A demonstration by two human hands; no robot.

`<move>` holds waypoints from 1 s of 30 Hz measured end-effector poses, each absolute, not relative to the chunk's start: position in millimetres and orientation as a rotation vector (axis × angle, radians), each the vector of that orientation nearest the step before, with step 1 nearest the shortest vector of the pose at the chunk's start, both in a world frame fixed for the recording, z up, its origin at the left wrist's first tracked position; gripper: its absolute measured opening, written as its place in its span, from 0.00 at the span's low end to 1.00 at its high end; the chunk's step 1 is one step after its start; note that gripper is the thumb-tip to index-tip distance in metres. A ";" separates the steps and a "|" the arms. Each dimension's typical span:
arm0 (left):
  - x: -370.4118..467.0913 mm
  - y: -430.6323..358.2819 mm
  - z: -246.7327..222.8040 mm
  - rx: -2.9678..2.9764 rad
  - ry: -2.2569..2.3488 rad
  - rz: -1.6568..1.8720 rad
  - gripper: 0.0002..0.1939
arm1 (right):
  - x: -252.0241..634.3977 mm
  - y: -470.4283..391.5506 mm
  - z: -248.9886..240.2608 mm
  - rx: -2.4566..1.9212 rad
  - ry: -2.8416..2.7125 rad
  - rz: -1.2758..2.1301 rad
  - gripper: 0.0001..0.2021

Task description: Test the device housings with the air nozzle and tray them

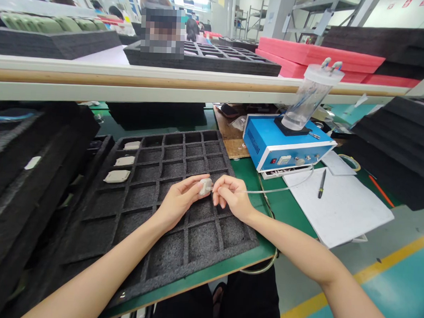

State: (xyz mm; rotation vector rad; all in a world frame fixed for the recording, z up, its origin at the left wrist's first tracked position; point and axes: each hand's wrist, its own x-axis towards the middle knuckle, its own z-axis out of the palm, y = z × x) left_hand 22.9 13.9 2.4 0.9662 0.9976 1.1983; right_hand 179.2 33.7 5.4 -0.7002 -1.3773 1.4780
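Tubing (276,192), pinched, kinda vanishes in your right hand (233,194); your left hand (181,195) grips a partly hidden whitish piece (206,186).

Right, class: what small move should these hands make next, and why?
Perhaps press the clear tube gently toward the pale part: the left hand holds the part, the right hand pinches the tube close beside it, and whether tube and part are joined is unclear.
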 end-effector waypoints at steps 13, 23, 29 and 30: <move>23.9 13.2 3.8 0.990 1.029 1.201 0.18 | 179.2 33.4 6.7 -0.703 -1.380 1.485 0.03; 23.9 12.7 5.7 0.985 1.018 1.203 0.17 | 179.2 33.5 6.7 -0.706 -1.386 1.484 0.04; 24.0 12.6 5.2 1.002 1.022 1.203 0.17 | 179.1 33.8 6.8 -0.705 -1.378 1.493 0.03; 24.0 12.7 5.0 1.003 1.019 1.203 0.17 | 179.1 33.8 7.0 -0.704 -1.376 1.495 0.03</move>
